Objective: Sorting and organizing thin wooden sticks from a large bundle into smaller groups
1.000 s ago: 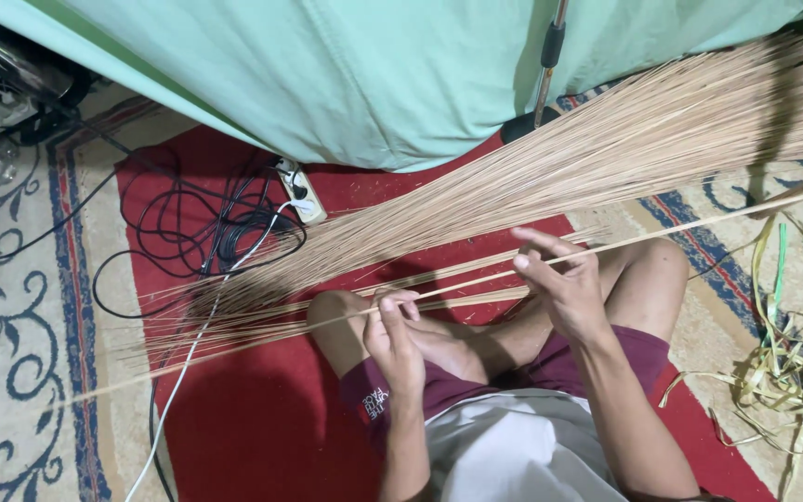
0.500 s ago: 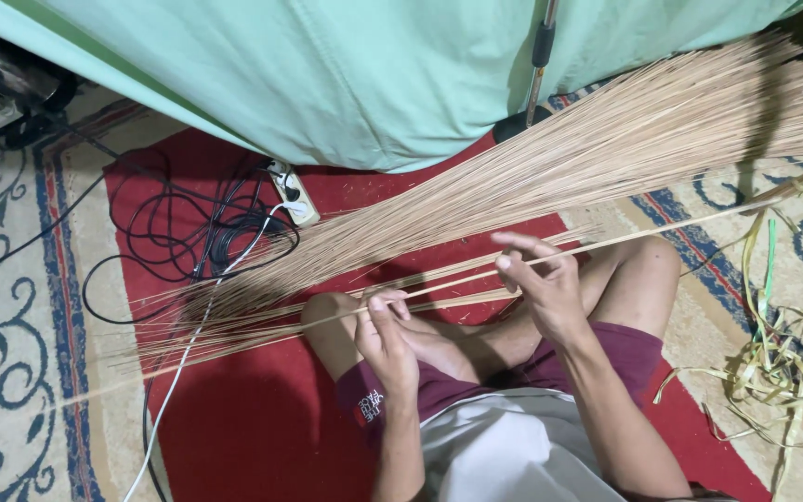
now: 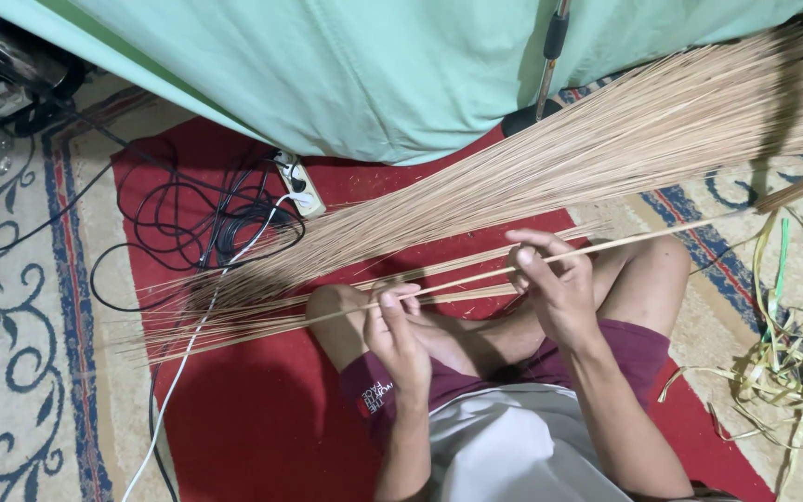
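I sit cross-legged on a red rug. A single long thin pale stick [image 3: 643, 237] runs across my lap from lower left to upper right. My left hand [image 3: 398, 336] pinches it above my left knee. My right hand [image 3: 555, 286] grips the same stick further right, fingers curled over it. Just beyond my hands lies a big fan-shaped pile of similar thin sticks [image 3: 550, 172], spreading toward the upper right. A few loose sticks [image 3: 234, 325] lie on the rug left of my knee.
A green cloth [image 3: 374, 65] hangs at the back with a dark pole [image 3: 550, 56] in front of it. A white power strip [image 3: 301, 186] with tangled black cables [image 3: 197, 223] and a white cable sits at left. Yellow-green leaf strips [image 3: 783, 372] lie at right on the patterned carpet.
My right hand's fingers have closed down over the stick; before they were spread and raised. The stick has slid slightly between my hands. My left hand stays at the knee.
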